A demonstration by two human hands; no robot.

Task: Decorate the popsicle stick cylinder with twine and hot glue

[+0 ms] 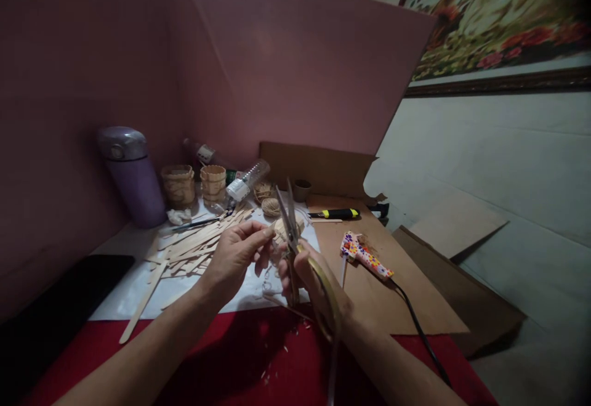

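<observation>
My right hand [318,276] grips a pair of scissors [290,227] with gold-coloured handles. Their blades point up and away from me, slightly apart. To the left of them, my left hand [240,252] is closed in a pinch, thumb against forefinger. Whatever lies between those fingertips is too small to make out. A pale wooden piece [299,227] shows just behind the blades, partly hidden by them. Flat wooden craft sticks [194,249] lie in a loose heap beyond my left hand, on a white sheet [115,298].
A purple bottle [133,178], two stick-built cups [213,185], a plastic bottle [249,179] and twine balls [270,207] stand at the back. On the cardboard [406,295] at right lie a corded glue gun [367,257] and a black-yellow cutter [339,214]. Red cloth [207,363] covers the front.
</observation>
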